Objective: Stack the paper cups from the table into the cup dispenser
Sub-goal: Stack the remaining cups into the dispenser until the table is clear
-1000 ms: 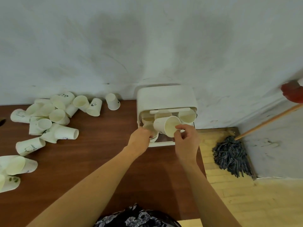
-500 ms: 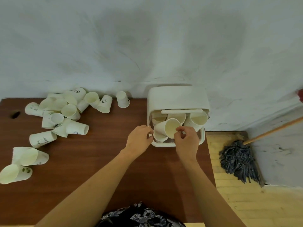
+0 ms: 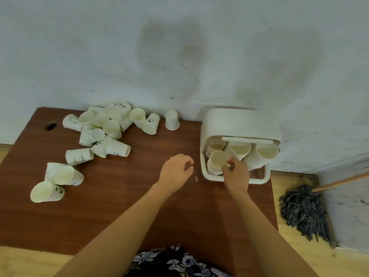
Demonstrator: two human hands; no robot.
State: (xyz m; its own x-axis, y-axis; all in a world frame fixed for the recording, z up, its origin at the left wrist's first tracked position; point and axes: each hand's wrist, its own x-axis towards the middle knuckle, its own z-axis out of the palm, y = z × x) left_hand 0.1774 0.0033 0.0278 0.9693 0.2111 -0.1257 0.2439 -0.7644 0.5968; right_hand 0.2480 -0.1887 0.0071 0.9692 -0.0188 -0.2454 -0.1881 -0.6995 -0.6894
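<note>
Since half a second ago the left hand [image 3: 175, 172] has pulled away from the white plastic cup dispenser [image 3: 239, 124] and now hovers over the brown wooden table [image 3: 119, 206] just left of the dispenser, fingers loosely curled and holding nothing. The right hand [image 3: 236, 174] stays at the dispenser's open front, its fingertips pinching the rim of a cream paper cup [image 3: 216, 161] that lies tilted, mouth toward the camera, in the dispenser's left slot. More cups sit nested in the dispenser's middle slot [image 3: 239, 149] and right slot [image 3: 266, 151], under a white bar across the opening. Well left of the dispenser, a pile of loose white paper cups [image 3: 105, 126] lies scattered on the table, most on their sides, some with small printed drawings; one cup [image 3: 172, 119] stands upside down between the pile and the dispenser. Right of the dispenser, off the table, a dark grey string mop [image 3: 303, 212] with a wooden handle rests on the light wooden floor by the pale wall [image 3: 179, 47].
</note>
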